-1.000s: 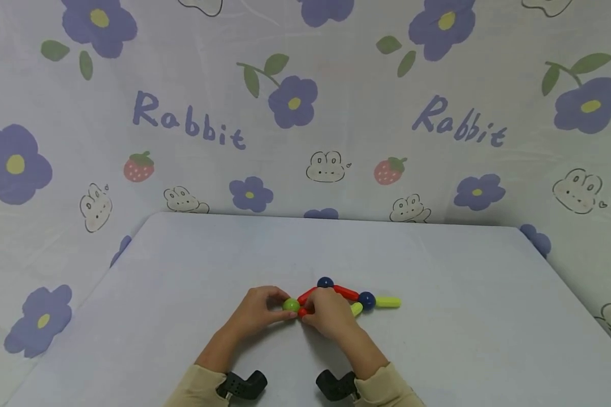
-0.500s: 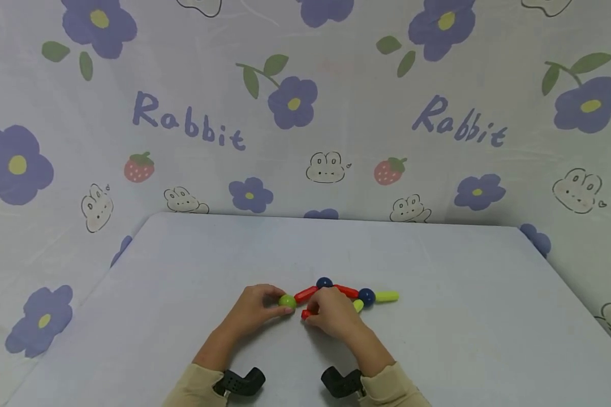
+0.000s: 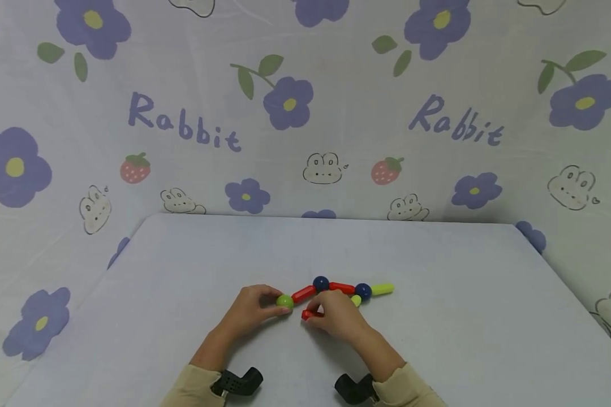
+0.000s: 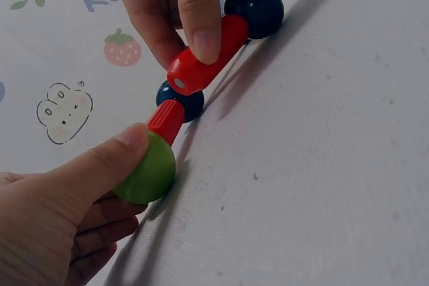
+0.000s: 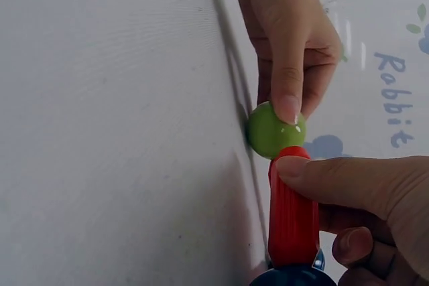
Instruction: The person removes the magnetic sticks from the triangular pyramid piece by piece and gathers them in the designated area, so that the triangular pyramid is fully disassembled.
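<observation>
My left hand point(image 3: 254, 308) pinches a glossy green ball point(image 3: 285, 301) between thumb and fingers. A red rod point(image 3: 303, 293) runs from that ball to a dark blue ball point(image 3: 321, 283). Between thumb and fingers, my right hand point(image 3: 338, 314) holds another red rod point(image 4: 208, 55). Its near end, with a grey metal tip, points toward the green ball and stands apart from it in the head view. At its other end sits a dark blue ball point(image 4: 255, 10), hidden behind the right hand in the head view.
A further red rod point(image 3: 342, 288) leads right to another dark blue ball point(image 3: 364, 291). Two yellow-green rods meet that ball: one rod point(image 3: 383, 289) points right, the other rod point(image 3: 356, 300) goes partly behind my right hand. Everything lies on a white tabletop point(image 3: 209, 254) before a patterned cloth point(image 3: 356, 113).
A gap has opened between the right hand's red rod and the green ball, which has shifted slightly left with my left hand. The chain's right end has swung slightly away from me.
</observation>
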`<state>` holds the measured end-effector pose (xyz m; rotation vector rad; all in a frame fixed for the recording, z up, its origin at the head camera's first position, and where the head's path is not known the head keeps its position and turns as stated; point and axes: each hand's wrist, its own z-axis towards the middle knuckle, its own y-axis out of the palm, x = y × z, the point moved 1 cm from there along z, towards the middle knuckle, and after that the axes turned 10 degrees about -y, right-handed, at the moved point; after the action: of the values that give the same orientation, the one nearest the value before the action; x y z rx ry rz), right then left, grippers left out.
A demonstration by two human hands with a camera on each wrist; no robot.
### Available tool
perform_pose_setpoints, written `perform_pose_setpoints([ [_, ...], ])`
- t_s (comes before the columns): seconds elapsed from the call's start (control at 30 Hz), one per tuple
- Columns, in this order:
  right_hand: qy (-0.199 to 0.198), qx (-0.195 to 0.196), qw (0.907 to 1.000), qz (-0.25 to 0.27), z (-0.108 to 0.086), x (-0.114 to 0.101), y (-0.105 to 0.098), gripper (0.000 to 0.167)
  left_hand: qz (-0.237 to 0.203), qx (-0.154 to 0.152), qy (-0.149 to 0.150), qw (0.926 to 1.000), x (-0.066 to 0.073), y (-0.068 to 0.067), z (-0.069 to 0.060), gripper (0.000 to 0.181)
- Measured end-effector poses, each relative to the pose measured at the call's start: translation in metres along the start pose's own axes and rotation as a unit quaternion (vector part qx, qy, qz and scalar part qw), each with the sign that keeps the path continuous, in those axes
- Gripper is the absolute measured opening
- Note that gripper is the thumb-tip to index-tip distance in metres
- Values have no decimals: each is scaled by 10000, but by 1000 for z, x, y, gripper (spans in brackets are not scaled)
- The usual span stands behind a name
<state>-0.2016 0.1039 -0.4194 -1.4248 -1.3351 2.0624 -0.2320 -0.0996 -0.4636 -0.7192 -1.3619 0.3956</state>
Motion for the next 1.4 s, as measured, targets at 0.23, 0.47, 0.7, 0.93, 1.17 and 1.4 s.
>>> perform_pose_setpoints([
  [0.23,-345,-335,9980,-413,-2,0,0,18,-16,16,12,10000,1,0,1,31],
  [0.47,-539,-640,9951,-519,-2,1,3,20,-16,52,1,10000,3,-1,2,30],
  [0.7,-564,-691,9949,-464,-2,-1,2,20,-56,28,0,10000,2,-1,2,31],
  [0.93,-688,-422,9966,146,7,2,-15,23,-121,-3,37,9999,1,-1,1,31],
  [1.17,-817,-257,9929,827,30,22,-29,27,-137,-52,57,9999,-2,-1,3,31],
  [1.4,-592,-859,9825,1545,59,39,-40,27,-144,-60,110,9998,-2,-1,3,32],
])
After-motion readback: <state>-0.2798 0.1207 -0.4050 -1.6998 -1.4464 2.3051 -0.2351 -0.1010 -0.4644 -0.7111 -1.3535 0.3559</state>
